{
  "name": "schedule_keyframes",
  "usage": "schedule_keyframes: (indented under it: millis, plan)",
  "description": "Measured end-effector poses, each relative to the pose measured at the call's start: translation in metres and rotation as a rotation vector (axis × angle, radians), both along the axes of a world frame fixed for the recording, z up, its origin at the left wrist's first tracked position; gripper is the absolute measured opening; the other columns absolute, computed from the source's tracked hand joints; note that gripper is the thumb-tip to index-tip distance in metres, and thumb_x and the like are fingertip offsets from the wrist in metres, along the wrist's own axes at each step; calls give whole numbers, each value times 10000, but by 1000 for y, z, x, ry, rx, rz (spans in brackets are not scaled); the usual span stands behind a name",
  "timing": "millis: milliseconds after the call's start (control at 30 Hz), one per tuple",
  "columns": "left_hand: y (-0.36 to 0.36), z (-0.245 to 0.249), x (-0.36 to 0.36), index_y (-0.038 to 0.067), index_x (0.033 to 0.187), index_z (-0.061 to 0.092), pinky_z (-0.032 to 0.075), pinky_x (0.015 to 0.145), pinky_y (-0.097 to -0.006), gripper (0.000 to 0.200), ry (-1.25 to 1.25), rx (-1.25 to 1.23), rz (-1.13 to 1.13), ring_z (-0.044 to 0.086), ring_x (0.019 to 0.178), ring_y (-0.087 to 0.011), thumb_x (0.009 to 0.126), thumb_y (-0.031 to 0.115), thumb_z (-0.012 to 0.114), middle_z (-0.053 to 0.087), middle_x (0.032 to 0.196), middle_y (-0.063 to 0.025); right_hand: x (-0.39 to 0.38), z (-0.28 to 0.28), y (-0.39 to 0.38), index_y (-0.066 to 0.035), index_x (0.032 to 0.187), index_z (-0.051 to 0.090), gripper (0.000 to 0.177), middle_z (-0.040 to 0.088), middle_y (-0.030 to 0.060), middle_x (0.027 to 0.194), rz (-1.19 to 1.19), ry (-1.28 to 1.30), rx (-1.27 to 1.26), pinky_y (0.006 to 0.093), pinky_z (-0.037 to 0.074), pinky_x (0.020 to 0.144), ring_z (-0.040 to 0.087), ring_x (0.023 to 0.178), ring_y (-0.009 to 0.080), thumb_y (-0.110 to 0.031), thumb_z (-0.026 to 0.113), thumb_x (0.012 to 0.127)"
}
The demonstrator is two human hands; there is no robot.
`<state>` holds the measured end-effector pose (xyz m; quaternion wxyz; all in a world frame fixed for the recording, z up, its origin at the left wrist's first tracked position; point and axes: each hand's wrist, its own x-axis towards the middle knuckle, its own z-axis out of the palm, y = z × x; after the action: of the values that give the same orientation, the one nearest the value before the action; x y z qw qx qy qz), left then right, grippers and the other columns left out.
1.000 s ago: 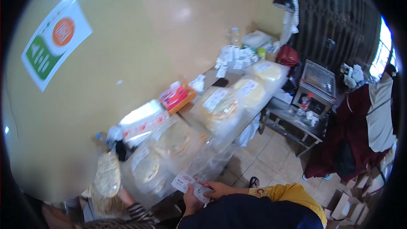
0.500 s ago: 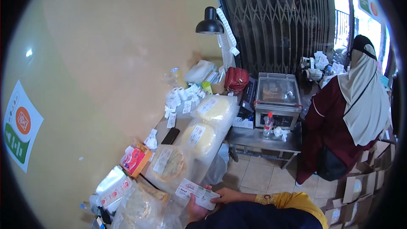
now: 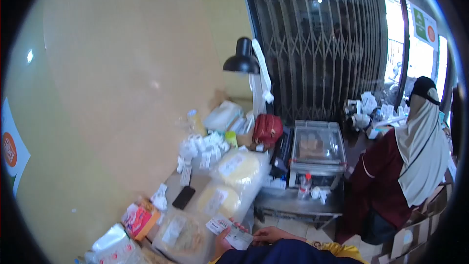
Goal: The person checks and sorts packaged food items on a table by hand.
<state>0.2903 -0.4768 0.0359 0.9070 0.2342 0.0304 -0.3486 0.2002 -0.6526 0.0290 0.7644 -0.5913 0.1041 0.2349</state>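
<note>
Low in the head view, my left hand [image 3: 224, 242] is closed around a white printed label card [image 3: 228, 232] with red lettering. My right hand [image 3: 271, 234] sits at the card's right edge, fingers drawn together; whether something thin is between them is hard to see. Just left of the card lies a plastic-packed pizza [image 3: 181, 238] with a white label on top. Behind it on the same table are a second packed round [image 3: 222, 200], pale yellow, and a third packed round [image 3: 244, 168], each with a white label.
A black phone [image 3: 184, 198], crumpled paper strips [image 3: 202, 146] and an orange-pink box [image 3: 140, 219] share the table. Beyond stand a black lamp [image 3: 242, 58], a red bag [image 3: 267, 131], a vacuum sealer [image 3: 317, 144] and a bottle [image 3: 305, 186]. At right, another person [image 3: 386, 181] stands near cardboard boxes [image 3: 415, 234].
The view has tilted up, so everything sits lower in the frame. My right hand has shifted slightly away from the card's edge, while my left still holds the card.
</note>
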Motion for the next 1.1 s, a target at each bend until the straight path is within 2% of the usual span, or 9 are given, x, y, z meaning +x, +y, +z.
schedule_keyframes:
  millis: [133,333,533,667,767,833,900,967,1100]
  plan:
    - [-32,10,75,43,1186,422,396,835,-515,475,-91,34,10,528,848,-317,739,159,537,530,907,-140,41,1,-49,-29,999,597,228,650,25,876,-291,-36,-28,211,464,632,581,703,79,-222,575,878]
    - [-84,36,120,23,932,592,449,742,-371,293,-94,460,61,555,799,-263,735,235,548,589,856,-115,78,-1,-108,-41,971,596,139,649,45,834,-589,-231,-76,223,484,590,583,645,87,-135,566,873]
    - [-107,12,167,42,1148,446,403,805,-495,445,-182,135,-36,529,840,-307,734,174,544,539,916,-132,115,65,-209,5,902,583,91,624,38,771,-776,-477,-289,214,479,583,572,632,83,-73,552,865]
    - [-120,17,162,47,1196,418,391,809,-522,494,-88,-15,158,523,846,-315,729,158,539,534,948,-138,160,116,-266,13,917,589,109,618,34,761,-730,-558,-275,215,482,637,589,702,86,-77,563,863]
    - [-115,7,168,43,1201,412,385,860,-537,498,-166,41,252,527,922,-345,755,197,571,539,995,-149,210,133,-279,25,971,590,153,624,51,769,-605,-708,-278,224,481,687,592,757,89,-81,559,865]
    - [-119,8,170,42,1201,411,384,862,-537,498,-173,78,299,527,925,-346,756,198,571,539,997,-150,256,134,-280,36,1055,565,237,620,136,928,-478,-915,-549,251,488,734,605,870,154,-76,569,846]
    - [-129,12,170,41,1202,411,383,865,-537,498,-157,99,333,526,929,-347,758,199,571,539,999,-151,306,133,-277,57,1162,484,377,492,255,1178,-482,-1075,-642,317,451,868,516,1103,284,-64,567,815]
    - [-138,14,169,40,1202,411,383,867,-537,497,-141,118,361,526,933,-348,759,201,571,539,1001,-152,362,135,-281,59,1255,365,541,240,320,1352,-535,-1091,-941,387,340,998,328,1236,416,-52,578,771]
    - [-150,23,170,39,1203,410,381,872,-537,497,-117,167,399,524,940,-350,763,203,571,539,1005,-153,425,155,-286,44,1324,237,679,55,359,1380,-686,-960,-845,407,265,1046,221,1260,483,-64,585,752]
